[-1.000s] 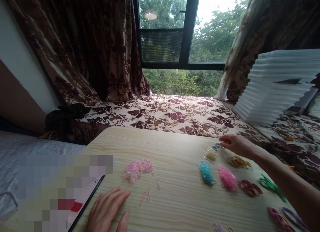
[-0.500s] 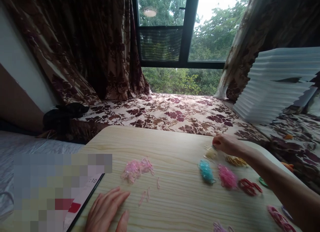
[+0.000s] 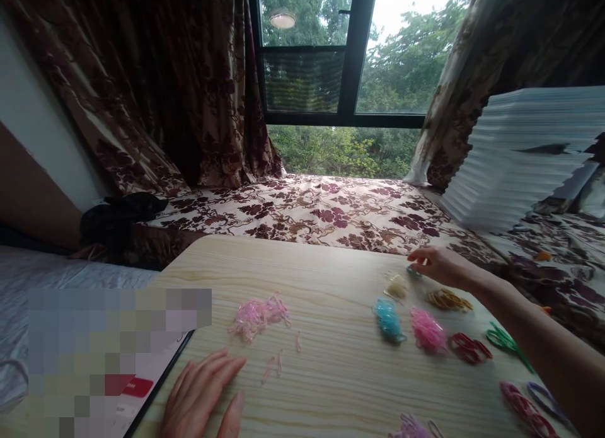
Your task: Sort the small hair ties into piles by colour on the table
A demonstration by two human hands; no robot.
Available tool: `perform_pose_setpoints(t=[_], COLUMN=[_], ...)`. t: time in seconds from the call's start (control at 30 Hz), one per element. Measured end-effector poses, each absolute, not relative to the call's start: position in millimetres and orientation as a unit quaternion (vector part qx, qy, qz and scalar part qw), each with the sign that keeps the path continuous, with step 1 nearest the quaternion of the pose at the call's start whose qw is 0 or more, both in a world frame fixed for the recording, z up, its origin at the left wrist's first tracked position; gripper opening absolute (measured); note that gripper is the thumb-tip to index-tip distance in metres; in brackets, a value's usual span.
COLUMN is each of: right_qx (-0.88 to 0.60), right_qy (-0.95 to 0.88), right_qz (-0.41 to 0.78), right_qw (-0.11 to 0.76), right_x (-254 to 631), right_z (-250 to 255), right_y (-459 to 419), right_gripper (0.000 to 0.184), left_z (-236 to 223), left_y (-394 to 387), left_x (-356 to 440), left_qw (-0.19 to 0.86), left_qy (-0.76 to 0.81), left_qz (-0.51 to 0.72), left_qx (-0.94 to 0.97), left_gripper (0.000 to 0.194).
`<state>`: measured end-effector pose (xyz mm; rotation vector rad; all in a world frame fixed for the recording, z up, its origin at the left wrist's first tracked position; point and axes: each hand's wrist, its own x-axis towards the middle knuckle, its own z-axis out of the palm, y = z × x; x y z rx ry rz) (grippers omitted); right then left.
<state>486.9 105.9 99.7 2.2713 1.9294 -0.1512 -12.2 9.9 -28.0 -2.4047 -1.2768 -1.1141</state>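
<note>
My left hand [image 3: 203, 394] lies on the wooden table with its fingers stretched out, holding nothing. Ahead of it is a loose heap of pale pink elastic bands [image 3: 259, 318], with a few single bands [image 3: 278, 362] closer in. Over by the far right of the table, my right hand [image 3: 432, 265] has its fingers partly spread above a small greyish bunch [image 3: 414, 271], which they partly cover. Just left of that hand sits a cream bunch of bands [image 3: 396, 285]. Nearby are a turquoise bunch [image 3: 389, 321], a bright pink bunch [image 3: 428, 331] and mustard bands [image 3: 449, 299].
Red bands [image 3: 471, 348], green bands [image 3: 505, 338], a dark pink twisted band [image 3: 527, 409] and a lilac bunch [image 3: 409, 427] lie towards the right and front. A tablet-like screen [image 3: 137, 387] stands at the left. White stacked sheets [image 3: 515, 167] rise beyond the table.
My right hand has moved slightly right, off the cream bunch, and its curled fingers have spread. The greyish bunch and more green bands now show. My left hand stays put.
</note>
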Motion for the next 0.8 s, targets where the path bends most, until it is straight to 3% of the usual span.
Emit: perform_pose_setpoints(t=[0.5,0.6,0.7,0.8], right_qx=[0.731,0.726,0.723,0.717], right_qy=[0.675,0.685,0.69,0.697], right_qz=[-0.046,-0.018,0.009,0.016], right_qw=[0.09,0.059,0.019,-0.008], right_x=[488,481,472,466], right_z=[112,105,100,100], right_y=[72,67,66,67], right_gripper=[0.024,0.007,0.018,0.017], left_z=[-28,-27,-26,-25], left_y=[9,9,9,9], left_x=[-17,-17,-18,-19], left_qw=[0.117,0.118,0.112,0.107], left_qy=[-0.426,-0.422,-0.421,-0.42], left_qz=[-0.352,-0.351,-0.348,-0.344], left_qx=[-0.825,-0.827,-0.83,-0.833], left_gripper=[0.034,0.033,0.034,0.034])
